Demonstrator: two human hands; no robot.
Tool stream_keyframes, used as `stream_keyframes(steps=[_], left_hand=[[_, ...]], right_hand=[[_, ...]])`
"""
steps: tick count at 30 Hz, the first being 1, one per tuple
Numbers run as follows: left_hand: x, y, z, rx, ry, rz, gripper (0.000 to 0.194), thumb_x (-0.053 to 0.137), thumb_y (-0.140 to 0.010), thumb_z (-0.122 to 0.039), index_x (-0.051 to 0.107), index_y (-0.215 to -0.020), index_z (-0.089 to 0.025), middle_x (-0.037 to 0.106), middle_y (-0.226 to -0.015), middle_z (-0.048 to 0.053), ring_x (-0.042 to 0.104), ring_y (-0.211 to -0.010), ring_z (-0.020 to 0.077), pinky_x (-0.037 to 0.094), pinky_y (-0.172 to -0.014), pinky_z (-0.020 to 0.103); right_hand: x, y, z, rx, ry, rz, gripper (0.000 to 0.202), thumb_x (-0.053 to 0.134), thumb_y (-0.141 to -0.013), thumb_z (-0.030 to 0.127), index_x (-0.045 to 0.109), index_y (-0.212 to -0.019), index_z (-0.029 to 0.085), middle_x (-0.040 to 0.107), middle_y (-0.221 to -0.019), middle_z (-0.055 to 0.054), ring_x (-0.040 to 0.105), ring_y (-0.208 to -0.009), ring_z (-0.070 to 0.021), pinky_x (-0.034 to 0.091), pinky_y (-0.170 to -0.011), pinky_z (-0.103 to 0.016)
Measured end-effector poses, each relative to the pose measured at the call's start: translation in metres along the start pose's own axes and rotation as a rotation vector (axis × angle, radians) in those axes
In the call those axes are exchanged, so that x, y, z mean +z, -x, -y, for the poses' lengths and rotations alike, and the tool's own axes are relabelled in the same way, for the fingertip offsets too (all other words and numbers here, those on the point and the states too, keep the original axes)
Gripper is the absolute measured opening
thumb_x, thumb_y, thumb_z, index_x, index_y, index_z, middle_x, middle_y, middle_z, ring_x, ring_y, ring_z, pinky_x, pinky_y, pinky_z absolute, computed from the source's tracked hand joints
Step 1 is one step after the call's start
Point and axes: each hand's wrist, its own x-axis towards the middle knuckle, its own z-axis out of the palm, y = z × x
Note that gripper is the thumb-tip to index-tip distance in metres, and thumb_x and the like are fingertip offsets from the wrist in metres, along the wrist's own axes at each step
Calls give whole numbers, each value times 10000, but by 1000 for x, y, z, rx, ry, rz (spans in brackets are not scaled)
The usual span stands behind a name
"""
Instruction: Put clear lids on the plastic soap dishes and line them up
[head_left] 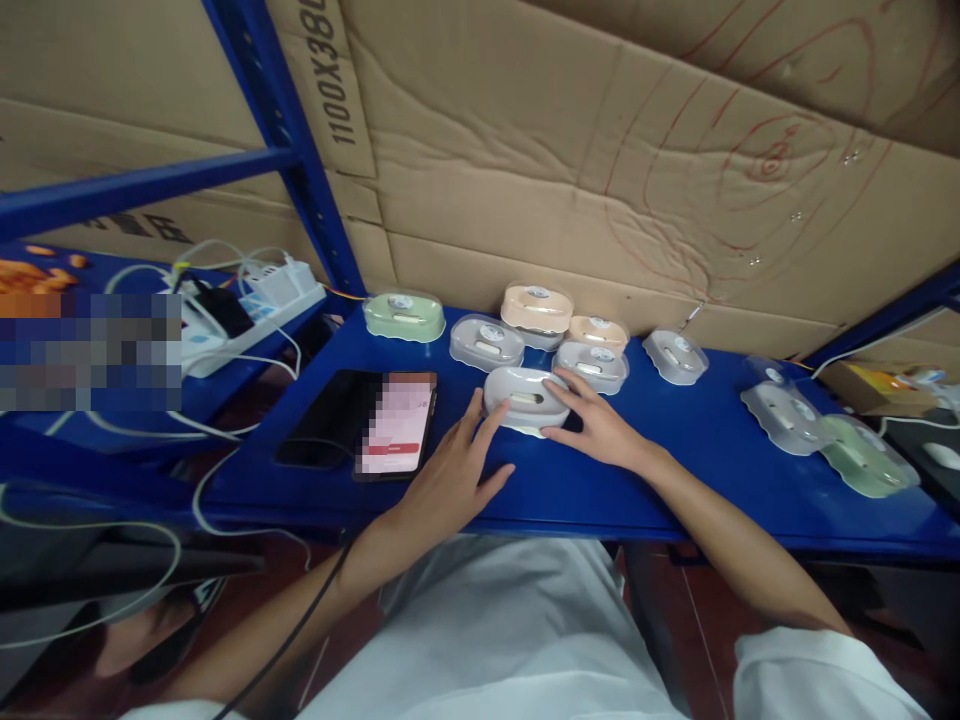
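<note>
Blue worktop point(720, 425) carries, near its middle, a grey case point(525, 381), likely light, stiff, slippery, best held by its ends: right hand point(604, 428) grip clamped on one, left hand point(454, 460) touching, fingers apart.

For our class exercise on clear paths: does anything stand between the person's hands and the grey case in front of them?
Nothing visible does. The left hand and right hand are both at the grey case; the phone lies off to its left.
</note>
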Motion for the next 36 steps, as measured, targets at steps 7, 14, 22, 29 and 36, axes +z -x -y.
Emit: stream_keyframes(steps=[7, 14, 22, 29, 36], left_hand=[[-1, -1, -1, 38, 5, -62, 772, 627, -1059, -310, 223, -1716, -289, 233, -1764, 217, 311, -1638, 385, 392, -1277, 595], [-4, -3, -4, -4, 53, -54, 822, 650, -1044, -301, 187, -1723, -318, 91, -1810, 185, 276, -1650, 400, 467, -1234, 552], [-2, -1, -2, 37, -48, -82, 650, 624, -1052, -306, 375, -1650, -261, 197, -1773, 195, 334, -1616, 407, 419, -1259, 598], [-8, -4, -7, 112, -145, -79, 370, 598, -1048, -273, 629, -1414, -234, 597, -1448, 140, 562, -1388, 344, 511, -1164, 543], [-7, -3, -10, 184, -255, -156, 163, 609, -1039, -234, 695, -1175, -207, 710, -1318, 125, 586, -1394, 353, 365, -1240, 641]], right_hand=[[-1, 4, 16, 5, 185, 50, 860, 634, -998, 653, 403, -1685, 189, 371, -1718, -234, 410, -1580, -429, 421, -1266, -615], [-8, 3, 32, -51, 162, -58, 545, 616, -1045, 550, 641, -1491, 239, 613, -1435, -180, 684, -1293, -335, 599, -1100, -535], [-8, -1, 26, -187, 133, 20, 403, 582, -1080, 379, 686, -1456, 279, 679, -1384, -149, 664, -1304, -319, 563, -1129, -551], [-81, 15, 0, -58, -167, 162, 435, 644, -1046, 457, 688, -1456, 318, 725, -1424, -70, 732, -1217, -256, 576, -1109, -449], [-210, 64, -128, 670, 360, -332, 399, 650, -998, 453, 822, -1124, 115, 811, -1097, -187, 737, -867, -181, 546, -841, -336]])
